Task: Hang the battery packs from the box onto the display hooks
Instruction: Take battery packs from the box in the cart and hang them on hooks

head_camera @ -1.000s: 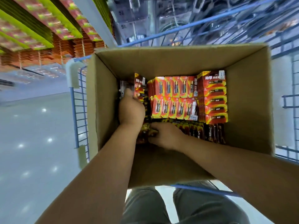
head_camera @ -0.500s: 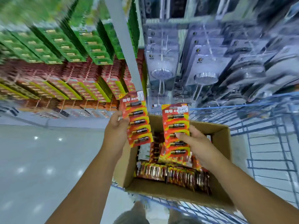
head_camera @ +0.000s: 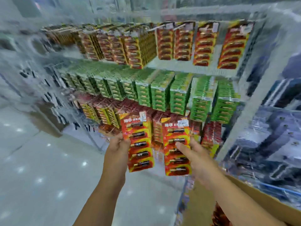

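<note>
At 5 o'clock, nearest me, the rim of the cardboard box (head_camera: 254, 209) is in view, with red packs inside at its lower edge. My left hand (head_camera: 118, 145) pinches the left edge of a red battery pack (head_camera: 138, 142), holding it upright at 12 o'clock of the hand. My right hand (head_camera: 197, 154) grips a second red battery pack (head_camera: 176, 147), thumb laid across its front, fingers behind. The two packs stand side by side, near each other, not touching. Beyond them the display rack (head_camera: 195, 71) carries hanging rows: red packs lowest, green packs (head_camera: 162, 92) in the middle, red-and-yellow packs (head_camera: 205, 44) at top, toward 12 o'clock. The picture is blurred; individual hooks cannot be made out. The tiled floor (head_camera: 40, 168) lies at 9 o'clock.
</note>
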The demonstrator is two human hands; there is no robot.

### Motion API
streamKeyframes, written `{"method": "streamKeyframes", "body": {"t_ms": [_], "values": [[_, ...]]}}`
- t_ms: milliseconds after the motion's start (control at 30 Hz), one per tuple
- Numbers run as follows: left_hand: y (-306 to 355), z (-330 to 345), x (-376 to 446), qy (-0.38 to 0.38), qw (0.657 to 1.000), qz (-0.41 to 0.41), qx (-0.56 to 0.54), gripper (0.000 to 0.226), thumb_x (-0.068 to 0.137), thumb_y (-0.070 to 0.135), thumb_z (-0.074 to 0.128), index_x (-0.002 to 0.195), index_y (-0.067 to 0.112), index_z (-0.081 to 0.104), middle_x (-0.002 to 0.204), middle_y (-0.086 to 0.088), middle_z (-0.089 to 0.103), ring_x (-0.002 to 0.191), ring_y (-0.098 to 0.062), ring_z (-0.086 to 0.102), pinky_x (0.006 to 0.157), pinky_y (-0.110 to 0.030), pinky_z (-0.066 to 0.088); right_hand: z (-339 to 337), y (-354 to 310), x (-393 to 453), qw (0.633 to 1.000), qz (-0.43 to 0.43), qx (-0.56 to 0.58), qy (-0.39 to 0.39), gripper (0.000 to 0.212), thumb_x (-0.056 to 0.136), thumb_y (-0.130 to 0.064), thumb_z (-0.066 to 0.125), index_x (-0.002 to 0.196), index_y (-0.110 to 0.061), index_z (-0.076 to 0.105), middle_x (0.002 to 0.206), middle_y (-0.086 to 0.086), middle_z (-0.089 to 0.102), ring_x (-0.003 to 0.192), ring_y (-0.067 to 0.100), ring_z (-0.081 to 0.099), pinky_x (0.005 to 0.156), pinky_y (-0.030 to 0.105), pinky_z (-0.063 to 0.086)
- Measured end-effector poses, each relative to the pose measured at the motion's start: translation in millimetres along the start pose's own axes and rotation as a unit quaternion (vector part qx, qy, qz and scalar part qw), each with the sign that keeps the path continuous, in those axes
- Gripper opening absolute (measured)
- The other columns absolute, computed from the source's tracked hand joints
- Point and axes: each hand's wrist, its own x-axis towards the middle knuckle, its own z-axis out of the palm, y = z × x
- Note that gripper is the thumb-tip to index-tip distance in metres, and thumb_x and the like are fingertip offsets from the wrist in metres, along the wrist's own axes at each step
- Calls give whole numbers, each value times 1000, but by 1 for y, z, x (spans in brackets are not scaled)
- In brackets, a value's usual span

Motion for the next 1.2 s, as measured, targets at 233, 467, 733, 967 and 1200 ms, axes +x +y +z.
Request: {"method": "streamKeyframes", "body": {"t_ms": [233,467,733,967,1200], "values": [[55,-165,68,11,1000,12,-8,22,109,25,51,113,25,72,101,-4,80,91,-25,78,72,-39,59,186,-11,26,998,-55,-4,5,25,98,-24,66,122,-18,67,99,11,80,80,29,78,58,40,62],[104,-241,127,3,1000,15,-21,24,109,17,49,109,25,71,91,0,81,80,-19,79,64,-33,57,282,-38,71,997,-69,-42,-8,67,72,-72,84,132,-52,61,136,-8,69,128,29,65,108,65,48],[144,-239,233,-2,1000,23,-4,20,109,22,52,114,28,70,96,2,81,88,-21,79,74,-42,64,331,-73,170,996,-92,3,-13,55,80,-60,79,130,-48,63,132,-16,70,129,18,61,113,57,44],[187,-229,323,6,999,46,13,19,110,26,51,112,32,69,98,3,80,91,-22,78,84,-54,63,366,-117,257,994,-108,8,-6,69,75,-62,81,138,-43,59,129,-12,73,119,18,69,103,51,54],[221,-228,401,-70,995,67,-7,25,110,23,48,95,41,58,69,26,73,59,8,68,49,-16,53,401,-147,322,991,-136,8,12,74,73,-69,82,139,-48,58,140,-16,65,133,19,59,112,56,46]]}}
